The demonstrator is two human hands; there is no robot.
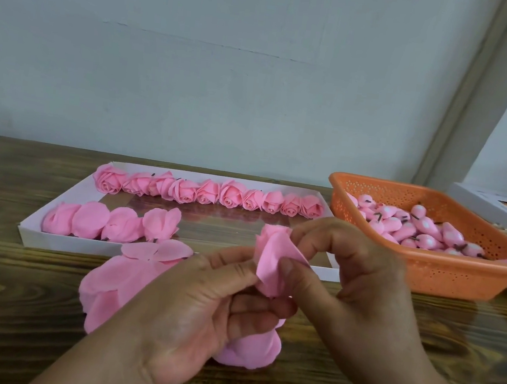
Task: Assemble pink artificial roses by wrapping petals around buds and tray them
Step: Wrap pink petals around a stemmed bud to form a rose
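Unlabelled throughout, both hands, left (188, 307) and right (353, 275), pinching a half-wrapped pink rose (271, 257) above loose petals (115, 286).

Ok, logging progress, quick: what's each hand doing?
Left hand: holding the rose.
Right hand: pinching a petal on the rose.

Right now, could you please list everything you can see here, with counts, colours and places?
Finished roses: ten, pink, tray's far row.
Wrapped roses: four, pink, tray's near row, left.
Tray: one, white, table centre.
Loose petals: a pile, pink, before the tray.
Basket: one, orange, right.
Buds: many, pink, in the basket.
Table: one, dark wood.
Rose in progress: one, pink, between both hands.
Left hand: grips it.
Right hand: pinches its petal.
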